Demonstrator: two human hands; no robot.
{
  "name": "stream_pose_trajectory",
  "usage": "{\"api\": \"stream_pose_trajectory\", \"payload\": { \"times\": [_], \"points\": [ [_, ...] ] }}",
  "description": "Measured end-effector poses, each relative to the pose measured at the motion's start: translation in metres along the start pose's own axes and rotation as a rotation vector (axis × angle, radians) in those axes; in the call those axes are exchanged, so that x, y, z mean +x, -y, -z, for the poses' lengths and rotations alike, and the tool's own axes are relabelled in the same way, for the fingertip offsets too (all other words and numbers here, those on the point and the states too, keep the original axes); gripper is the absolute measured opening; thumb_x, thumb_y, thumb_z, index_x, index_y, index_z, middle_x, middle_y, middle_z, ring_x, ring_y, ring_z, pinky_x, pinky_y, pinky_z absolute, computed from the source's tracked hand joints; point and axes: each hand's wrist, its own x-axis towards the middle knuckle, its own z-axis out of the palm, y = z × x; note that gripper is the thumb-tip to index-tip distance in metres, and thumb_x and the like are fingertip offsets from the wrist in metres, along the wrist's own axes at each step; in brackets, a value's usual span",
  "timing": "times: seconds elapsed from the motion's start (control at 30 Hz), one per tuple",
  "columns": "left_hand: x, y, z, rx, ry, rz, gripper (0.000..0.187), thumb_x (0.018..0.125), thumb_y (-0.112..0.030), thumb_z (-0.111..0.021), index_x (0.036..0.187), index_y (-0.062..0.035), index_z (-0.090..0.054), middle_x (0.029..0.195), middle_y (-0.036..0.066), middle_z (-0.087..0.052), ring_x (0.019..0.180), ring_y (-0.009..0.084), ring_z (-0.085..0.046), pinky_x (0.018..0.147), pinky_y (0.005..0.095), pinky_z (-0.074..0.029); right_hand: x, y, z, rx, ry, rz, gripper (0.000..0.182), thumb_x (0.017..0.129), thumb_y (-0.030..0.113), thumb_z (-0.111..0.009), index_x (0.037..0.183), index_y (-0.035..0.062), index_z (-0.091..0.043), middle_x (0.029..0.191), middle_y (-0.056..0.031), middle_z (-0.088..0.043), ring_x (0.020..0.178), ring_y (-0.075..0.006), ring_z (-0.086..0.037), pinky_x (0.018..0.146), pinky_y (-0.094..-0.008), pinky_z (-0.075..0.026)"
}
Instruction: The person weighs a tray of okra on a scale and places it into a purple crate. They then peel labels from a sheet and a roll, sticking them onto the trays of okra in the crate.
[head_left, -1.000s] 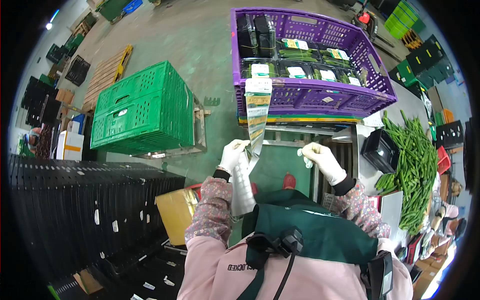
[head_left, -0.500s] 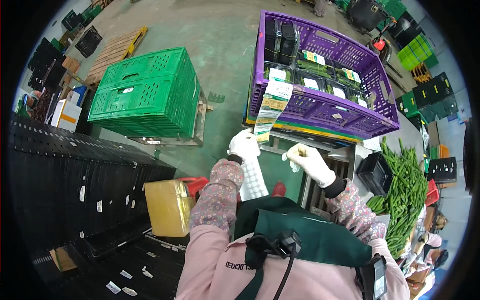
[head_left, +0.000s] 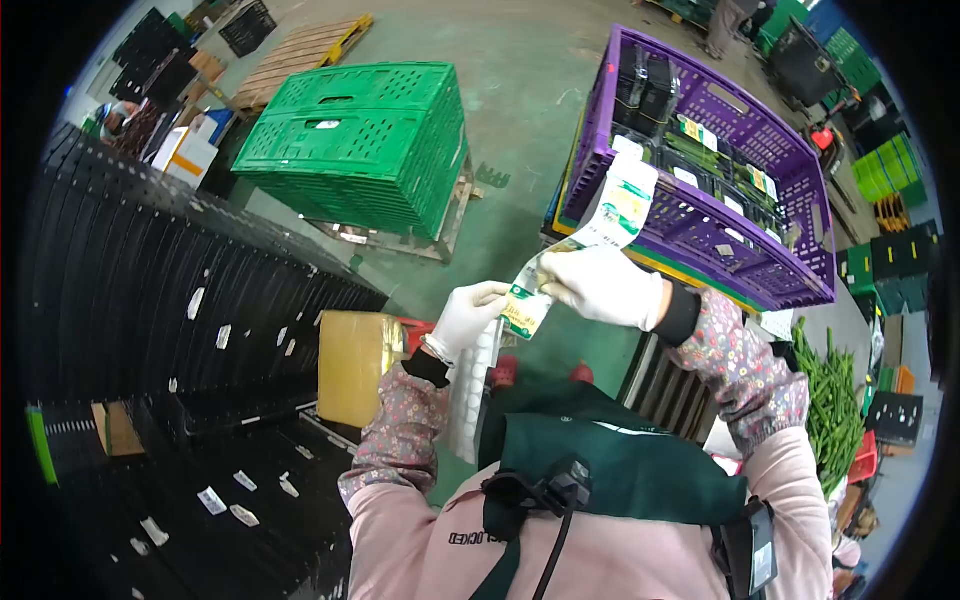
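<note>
A strip of printed labels (head_left: 624,205), white, green and yellow, drapes from the near left corner of the purple crate down to my hands. My gloved left hand (head_left: 468,318) pinches the strip's lower end between thumb and fingers. A white sheet of round stickers (head_left: 469,395) hangs below that same hand. Just right of it, my gloved right hand (head_left: 608,285) grips the strip a little higher up, its fingers closed. Inside the purple crate (head_left: 720,255) are black trays of green vegetables (head_left: 708,160), several bearing labels.
Stacked green crates (head_left: 350,150) stand on a pallet ahead left. Black crates (head_left: 180,260) line my left side, with a yellow taped box (head_left: 355,368) beside them. Loose green vegetables (head_left: 830,400) lie on a surface at right. A person (head_left: 728,25) stands at the far top.
My right hand has moved left and up from beside the sheet to the label strip. My left hand now holds the strip's end. The view has shifted, so the crates appear farther right.
</note>
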Motion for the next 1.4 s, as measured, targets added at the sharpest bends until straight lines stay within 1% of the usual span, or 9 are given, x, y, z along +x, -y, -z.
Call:
{"api": "stream_pose_trajectory", "payload": {
  "times": [0.13,0.47,0.67,0.83,0.97,1.1,1.23,1.3,1.4],
  "points": [
    [-0.024,-0.016,0.003,0.053,-0.016,0.030,0.026,0.096,-0.007,-0.060,0.118,0.0063,-0.065,0.104,0.007,-0.071,0.094,0.0088,-0.065,0.082,0.0248,-0.053,0.031,-0.003,-0.022,0.064,0.268,-0.031,0.010,0.094,0.015,-0.054,0.089,0.0071,-0.052,0.071,-0.0103,-0.056,0.065,-0.0312,-0.060,0.058,-0.0399,-0.047],
    [-0.049,-0.024,0.012,0.206,0.005,0.023,0.029,0.097,-0.008,-0.059,0.120,0.0084,-0.063,0.106,0.007,-0.070,0.097,0.0110,-0.064,0.087,0.0272,-0.051,0.054,0.015,-0.040,-0.125,0.240,0.334,0.014,0.088,0.017,-0.058,0.091,0.0054,-0.050,0.065,-0.0102,-0.055,0.059,-0.0329,-0.062,0.052,-0.0423,-0.049],
    [-0.048,-0.019,0.014,0.094,-0.016,0.040,0.025,0.095,-0.008,-0.060,0.114,0.0071,-0.066,0.101,0.007,-0.072,0.094,0.0103,-0.065,0.085,0.0266,-0.052,0.052,0.029,-0.049,-0.311,0.096,0.178,0.018,0.089,0.021,-0.060,0.088,0.0040,-0.054,0.066,-0.0122,-0.059,0.061,-0.0336,-0.064,0.054,-0.0422,-0.051],
    [-0.060,-0.038,0.012,0.091,0.043,0.082,0.024,0.093,-0.009,-0.064,0.112,0.0055,-0.067,0.098,0.006,-0.072,0.091,0.0085,-0.065,0.082,0.0252,-0.052,0.064,0.025,-0.027,-0.135,0.407,0.009,0.024,0.087,0.029,-0.067,0.085,0.0061,-0.059,0.068,-0.0133,-0.062,0.065,-0.0316,-0.065,0.059,-0.0413,-0.050],
    [-0.083,-0.019,0.039,0.213,0.109,0.287,0.021,0.091,-0.011,-0.069,0.108,0.0013,-0.068,0.092,0.000,-0.070,0.086,0.0042,-0.062,0.075,0.0210,-0.050,0.068,0.013,-0.013,-0.053,0.362,-0.117,0.025,0.085,0.033,-0.068,0.082,0.0081,-0.068,0.072,-0.0140,-0.066,0.073,-0.0350,-0.067,0.066,-0.0444,-0.052],
    [-0.116,0.009,0.053,0.186,0.014,0.186,0.019,0.093,-0.012,-0.067,0.107,-0.0005,-0.068,0.090,-0.001,-0.070,0.074,0.0024,-0.059,0.064,0.0195,-0.046,0.074,0.009,0.011,-0.155,0.419,-0.240,0.029,0.090,0.037,-0.065,0.085,0.0090,-0.069,0.077,-0.0120,-0.069,0.076,-0.0333,-0.068,0.067,-0.0421,-0.053],
    [-0.137,-0.040,0.036,0.107,-0.093,0.264,0.020,0.094,-0.012,-0.065,0.111,-0.0012,-0.068,0.092,0.000,-0.070,0.066,-0.0001,-0.055,0.056,0.0173,-0.042,0.077,0.012,0.003,-0.207,0.418,-0.228,0.030,0.093,0.040,-0.062,0.093,0.0095,-0.067,0.079,-0.0116,-0.070,0.078,-0.0328,-0.069,0.068,-0.0415,-0.053],
    [-0.141,-0.047,0.032,0.064,-0.118,0.247,0.023,0.094,-0.004,-0.063,0.114,0.0049,-0.065,0.103,0.004,-0.070,0.097,0.0091,-0.064,0.086,0.0246,-0.051,0.080,0.021,0.001,-0.089,0.278,-0.222,0.030,0.094,0.039,-0.062,0.100,0.0096,-0.063,0.081,-0.0117,-0.070,0.078,-0.0315,-0.069,0.069,-0.0409,-0.053],
    [-0.143,-0.035,0.035,0.002,-0.102,0.163,0.031,0.093,-0.002,-0.060,0.123,0.0063,-0.061,0.111,0.008,-0.069,0.102,0.0109,-0.064,0.090,0.0261,-0.051,0.077,0.044,-0.012,0.260,0.305,0.011,0.027,0.093,0.031,-0.065,0.105,0.0080,-0.060,0.081,-0.0092,-0.068,0.075,-0.0268,-0.068,0.068,-0.0385,-0.053]
  ]
}}
